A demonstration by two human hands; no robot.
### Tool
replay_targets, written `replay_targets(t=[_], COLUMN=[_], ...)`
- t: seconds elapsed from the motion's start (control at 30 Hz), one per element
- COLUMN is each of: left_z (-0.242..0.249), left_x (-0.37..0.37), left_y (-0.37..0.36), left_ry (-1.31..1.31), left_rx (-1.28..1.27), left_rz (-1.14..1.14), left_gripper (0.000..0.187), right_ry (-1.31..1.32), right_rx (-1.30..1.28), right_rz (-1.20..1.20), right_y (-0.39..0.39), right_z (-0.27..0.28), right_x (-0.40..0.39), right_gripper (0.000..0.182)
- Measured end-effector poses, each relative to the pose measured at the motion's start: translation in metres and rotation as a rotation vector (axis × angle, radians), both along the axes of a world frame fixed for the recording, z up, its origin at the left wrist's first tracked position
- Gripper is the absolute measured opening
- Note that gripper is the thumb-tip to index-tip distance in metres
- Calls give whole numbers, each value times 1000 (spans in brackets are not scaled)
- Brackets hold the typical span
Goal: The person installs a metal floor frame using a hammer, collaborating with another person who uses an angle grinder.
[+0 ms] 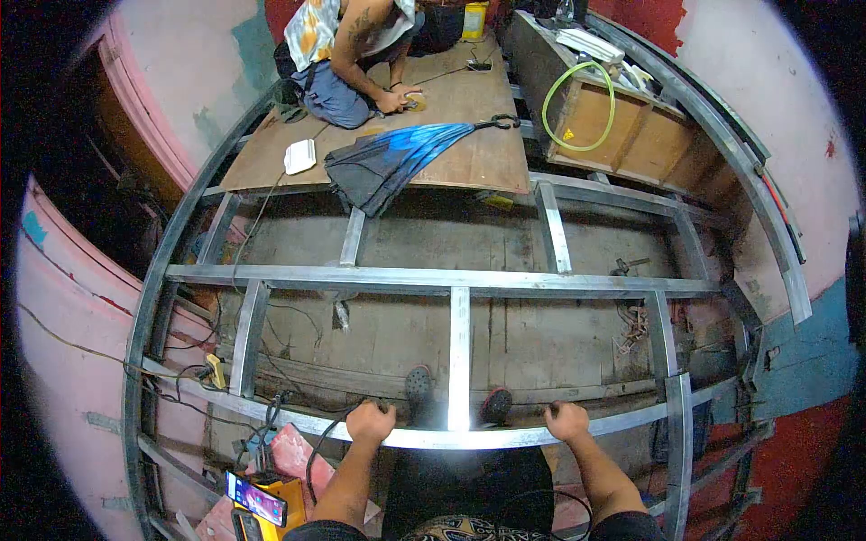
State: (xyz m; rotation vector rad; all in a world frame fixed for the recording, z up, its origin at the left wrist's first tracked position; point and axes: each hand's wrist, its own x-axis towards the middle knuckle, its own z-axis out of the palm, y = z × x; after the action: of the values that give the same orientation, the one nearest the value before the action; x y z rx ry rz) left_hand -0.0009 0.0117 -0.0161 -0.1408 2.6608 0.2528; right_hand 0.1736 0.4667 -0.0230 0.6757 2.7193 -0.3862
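My left hand (370,421) and my right hand (566,421) are both closed on the near metal beam (469,440), one on each side of a short crosspiece (459,361). The fingers of both hands are partly hidden where they curl at the beam. My feet show below, inside the frame: a grey clog (419,383) and a darker shoe (496,405). Beside my left forearm, a lit phone (256,499) rests on a yellow machine (287,494). Black cables (273,410) cross the beam left of my left hand.
A person (334,72) kneels on a plywood sheet (483,167), hands at a round yellowish disc (415,101). A folded blue-black umbrella (397,162) lies nearby. A wooden cabinet (622,131) with a green hose (548,108) stands right. Open gaps separate the metal beams (406,278).
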Motion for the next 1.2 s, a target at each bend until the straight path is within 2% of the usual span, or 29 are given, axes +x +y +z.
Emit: replay_targets(t=[0.2,0.3,0.4,0.43,0.47,0.57,0.73,0.83,1.07,1.2], left_z=[1,11,5,-4,18,4,6,3,18,5], left_x=[-1,1,-1,2,2,1,-1,-1,-1,-1], left_y=[0,4,2,1,8,8,3,2,6,3], left_ry=[8,-34,-22,60,35,72,-34,-29,-38,-11], left_rx=[20,15,-36,-47,3,5,8,9,-10,-21], left_rz=[-28,-7,-29,-46,-34,-9,29,17,2,10], left_gripper=[63,60,61,61,61,59,59,59,61,61], right_ry=[58,-65,11,-32,-75,-37,-83,-61,-45,-38], right_rx=[53,32,-31,-22,-19,-21,-63,-15,-15,-21], right_rz=[21,-41,-9,-34,-50,-22,24,-54,-31,-27], right_y=[4,6,4,2,4,8,1,0,0,1], right_z=[-12,-12,-9,-7,-7,-16,3,4,2,2], right_x=[2,0,2,1,2,5,-4,-3,-2,-2], right_gripper=[46,46,57,57,56,56,56,47,47,47])
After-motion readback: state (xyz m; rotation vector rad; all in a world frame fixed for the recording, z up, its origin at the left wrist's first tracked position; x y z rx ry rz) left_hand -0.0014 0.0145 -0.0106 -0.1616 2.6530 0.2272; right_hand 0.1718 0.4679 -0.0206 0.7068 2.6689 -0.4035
